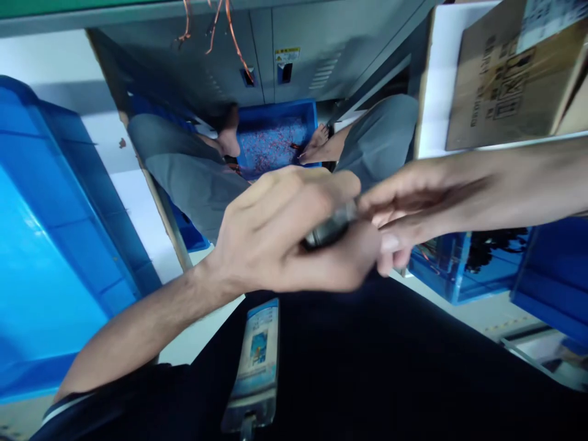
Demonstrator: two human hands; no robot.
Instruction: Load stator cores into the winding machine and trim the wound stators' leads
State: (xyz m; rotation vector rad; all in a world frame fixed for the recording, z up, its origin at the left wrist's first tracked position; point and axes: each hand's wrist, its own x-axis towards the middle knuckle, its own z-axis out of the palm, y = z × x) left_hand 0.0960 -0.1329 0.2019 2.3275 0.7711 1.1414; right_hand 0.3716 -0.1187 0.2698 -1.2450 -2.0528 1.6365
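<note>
My left hand [280,233] is closed around a small dark grey, rounded part with a metallic sheen [331,226]. Thumb and fingers cover most of it, and motion blur hides what kind of part it is. From the right, my right hand [408,211] meets the left fingertips at the far end of the part. Its fingers are curled, with the thumb bent in below; whatever lies between them is hidden. Both hands are held in front of my dark shirt, above my lap.
Between the feet, a blue bin [275,138] holds scattered copper-coloured bits. Copper wires [236,40] hang from the green bench edge [92,12]. A large blue crate [50,245] stands left, a cardboard box [509,79] right, above a blue bin with black pieces [487,269]. A badge [257,355] hangs at my chest.
</note>
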